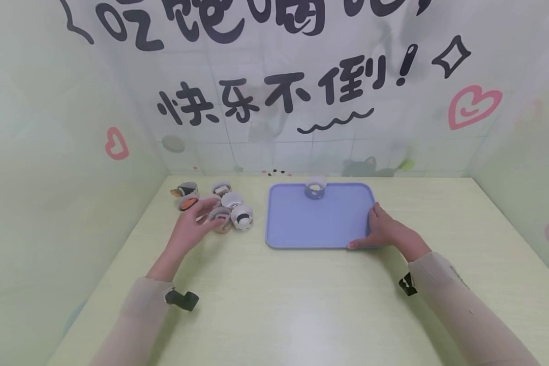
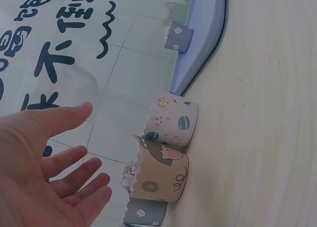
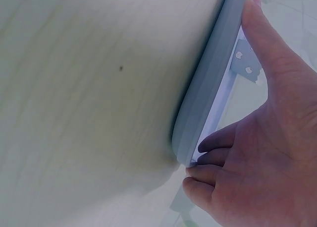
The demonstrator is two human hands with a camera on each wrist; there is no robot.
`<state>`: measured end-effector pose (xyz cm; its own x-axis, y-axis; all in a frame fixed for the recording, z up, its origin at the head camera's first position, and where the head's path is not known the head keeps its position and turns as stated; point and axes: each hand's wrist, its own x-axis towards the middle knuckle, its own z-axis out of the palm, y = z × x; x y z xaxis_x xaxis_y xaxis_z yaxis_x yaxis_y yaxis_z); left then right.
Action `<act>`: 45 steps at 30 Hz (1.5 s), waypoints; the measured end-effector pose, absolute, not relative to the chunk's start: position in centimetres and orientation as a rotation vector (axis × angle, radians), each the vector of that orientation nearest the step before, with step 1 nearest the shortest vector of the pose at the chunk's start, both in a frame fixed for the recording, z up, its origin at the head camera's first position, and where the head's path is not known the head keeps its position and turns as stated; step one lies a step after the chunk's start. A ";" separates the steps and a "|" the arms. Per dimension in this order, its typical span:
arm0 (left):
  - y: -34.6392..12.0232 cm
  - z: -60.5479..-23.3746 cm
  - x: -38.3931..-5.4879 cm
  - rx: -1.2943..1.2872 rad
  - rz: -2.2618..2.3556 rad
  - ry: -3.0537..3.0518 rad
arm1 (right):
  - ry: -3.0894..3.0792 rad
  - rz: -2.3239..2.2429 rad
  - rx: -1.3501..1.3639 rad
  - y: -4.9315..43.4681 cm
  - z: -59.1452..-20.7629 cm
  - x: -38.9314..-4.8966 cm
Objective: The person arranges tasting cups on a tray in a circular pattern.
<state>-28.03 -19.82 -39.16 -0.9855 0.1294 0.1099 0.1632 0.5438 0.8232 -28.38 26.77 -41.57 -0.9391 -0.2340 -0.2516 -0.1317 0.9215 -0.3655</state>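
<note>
My left hand [image 1: 194, 223] reaches over a cluster of small paper cups at the left, thumb and fingers spread apart around a brown patterned cup [image 1: 222, 227]. In the left wrist view a gap shows between the fingers and this brown cup [image 2: 161, 175]. Beside it stands a pale cup [image 1: 242, 218] holding a white rice-ball-like piece with a dark band. My right hand [image 1: 386, 229] grips the near right corner of a blue-purple tray [image 1: 320, 229], thumb along the front rim, fingers at the right side. A blue cup [image 1: 315, 193] with yellow-and-white contents sits at the tray's back edge.
Behind the brown cup are a white cup [image 1: 232, 200] and a cup with a white piece [image 1: 221, 189]. Further left stand a cup with an orange-topped piece [image 1: 188, 204] and one with a dark wedge [image 1: 187, 189]. A printed curtain [image 1: 274, 152] borders the table's back.
</note>
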 end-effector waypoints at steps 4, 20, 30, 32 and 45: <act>-20.3 -39.6 -28.1 -0.208 -1.444 -2.760 | 2.776 -0.526 -0.271 26.7 -41.7 -28.3; -21.0 -41.0 -28.6 -0.119 -1.468 -2.804 | 2.790 -0.512 -0.277 26.6 -41.8 -28.2; -21.3 -41.9 -29.0 -0.100 -1.536 -2.785 | 2.775 -0.504 -0.257 26.7 -41.7 -28.3; -21.3 -42.0 -29.1 -0.094 -1.536 -2.797 | 2.775 -0.501 -0.254 26.7 -41.7 -28.4; -20.7 -42.1 -29.2 -0.015 -1.520 -2.813 | 2.764 -0.497 -0.235 26.6 -41.3 -28.3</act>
<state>-29.20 -20.66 -42.06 -0.9984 0.0344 -0.0446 -0.0184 0.5481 0.8362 -28.30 26.57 -41.26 -0.9348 -0.2150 -0.2829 -0.1031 0.9260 -0.3631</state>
